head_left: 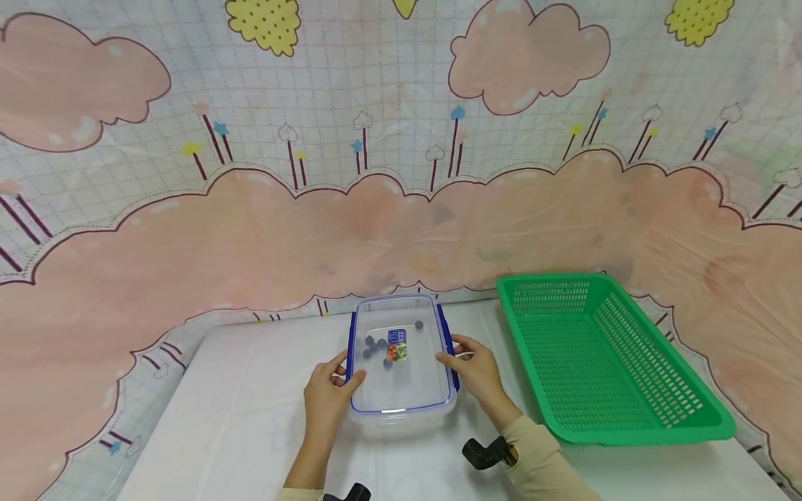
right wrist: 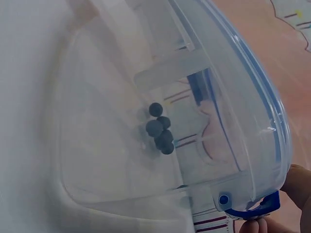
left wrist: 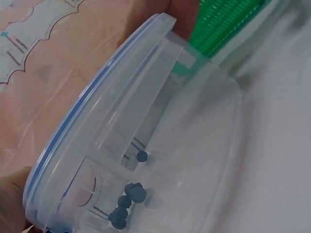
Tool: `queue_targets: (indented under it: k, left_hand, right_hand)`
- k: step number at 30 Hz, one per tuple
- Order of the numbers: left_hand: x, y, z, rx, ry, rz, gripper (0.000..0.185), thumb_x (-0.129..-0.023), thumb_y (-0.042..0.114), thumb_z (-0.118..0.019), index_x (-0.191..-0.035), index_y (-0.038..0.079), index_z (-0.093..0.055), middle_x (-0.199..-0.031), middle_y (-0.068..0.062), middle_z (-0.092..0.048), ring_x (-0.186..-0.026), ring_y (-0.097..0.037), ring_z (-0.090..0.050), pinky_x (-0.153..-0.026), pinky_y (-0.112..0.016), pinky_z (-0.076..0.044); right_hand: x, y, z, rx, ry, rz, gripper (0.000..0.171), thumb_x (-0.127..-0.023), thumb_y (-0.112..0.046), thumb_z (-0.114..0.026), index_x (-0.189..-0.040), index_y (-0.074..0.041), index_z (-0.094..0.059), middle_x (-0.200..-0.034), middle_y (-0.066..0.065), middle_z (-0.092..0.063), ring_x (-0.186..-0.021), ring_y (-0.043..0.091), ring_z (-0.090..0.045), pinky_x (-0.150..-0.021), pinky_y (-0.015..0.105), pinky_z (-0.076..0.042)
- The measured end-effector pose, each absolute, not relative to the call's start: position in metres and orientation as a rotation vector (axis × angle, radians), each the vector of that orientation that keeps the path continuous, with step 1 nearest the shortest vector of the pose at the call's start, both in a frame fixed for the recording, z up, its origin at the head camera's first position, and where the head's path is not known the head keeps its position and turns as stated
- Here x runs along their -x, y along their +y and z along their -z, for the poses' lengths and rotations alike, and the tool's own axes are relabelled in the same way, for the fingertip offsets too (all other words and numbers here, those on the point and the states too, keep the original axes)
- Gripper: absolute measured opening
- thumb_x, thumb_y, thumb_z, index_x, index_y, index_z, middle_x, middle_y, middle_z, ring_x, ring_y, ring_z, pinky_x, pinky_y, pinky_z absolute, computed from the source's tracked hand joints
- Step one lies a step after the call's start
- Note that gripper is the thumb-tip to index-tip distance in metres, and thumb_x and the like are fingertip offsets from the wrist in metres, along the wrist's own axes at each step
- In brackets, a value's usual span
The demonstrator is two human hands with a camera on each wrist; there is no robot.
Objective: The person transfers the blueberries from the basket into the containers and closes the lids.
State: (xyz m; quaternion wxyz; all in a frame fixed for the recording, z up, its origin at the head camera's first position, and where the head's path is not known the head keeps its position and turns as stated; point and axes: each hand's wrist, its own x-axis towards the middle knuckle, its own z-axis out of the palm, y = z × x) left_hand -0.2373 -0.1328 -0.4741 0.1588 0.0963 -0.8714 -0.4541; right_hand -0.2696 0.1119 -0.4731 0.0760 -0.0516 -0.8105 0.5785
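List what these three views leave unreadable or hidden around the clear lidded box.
- Label on the box lid: head view, print too small to read.
- Left hand: left wrist view, cut off by the frame edge.
- Right hand: right wrist view, only fingertips at the edge.
- Dark balls: count uncertain, clustered behind blurry plastic.

You see a white table (head_left: pixel 238 417) in front of you. Behind it hangs a big cloth backdrop (head_left: pixel 376 139) that wraps round the sides too. It has pink clouds (head_left: pixel 526 56), yellow clouds (head_left: pixel 266 24), thin lines with little stars and hearts, and a pale grid. The light is soft and even.
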Motion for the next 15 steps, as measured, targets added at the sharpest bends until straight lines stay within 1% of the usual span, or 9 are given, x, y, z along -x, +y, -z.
queue_targets:
  k: [6,12,15]
  left_hand:
    - [0.2369,-0.1307,0.4771,-0.27,-2.47,1.289,0.052,-0.08,0.019,-0.08,-0.127,0.003,-0.065,-0.091,-0.008,-0.057,-0.078,-0.016,-0.054,-0.063,-0.022,-0.041]
    - [0.2375,-0.1322,0.4774,-0.282,-2.474,1.32,0.052,-0.081,0.02,-0.08,-0.128,0.004,-0.065,-0.092,-0.008,-0.057,-0.079,-0.017,-0.055,-0.062,-0.022,-0.041]
    - [0.2392,-0.1346,0.4769,-0.292,-2.506,1.36,0.053,-0.082,0.022,-0.08,-0.13,0.005,-0.063,-0.094,-0.007,-0.056,-0.081,-0.017,-0.054,-0.061,-0.022,-0.042]
  right_hand:
    - [0.2749,0.1096,0.4716,0.124,-2.502,-1.699,0.056,-0.081,-0.014,-0.079,-0.131,0.001,-0.059,-0.095,0.01,-0.056,-0.074,0.015,-0.053,-0.062,0.023,-0.048]
    - [0.2764,0.1054,0.4739,0.101,-2.487,-1.643,0.056,-0.079,-0.01,-0.075,-0.13,0.002,-0.056,-0.092,0.009,-0.051,-0.072,0.016,-0.05,-0.057,0.024,-0.045]
    - [0.2768,0.1031,0.4751,0.099,-2.486,-1.633,0.057,-0.078,-0.01,-0.074,-0.131,0.0,-0.055,-0.093,0.008,-0.049,-0.074,0.017,-0.049,-0.058,0.025,-0.043]
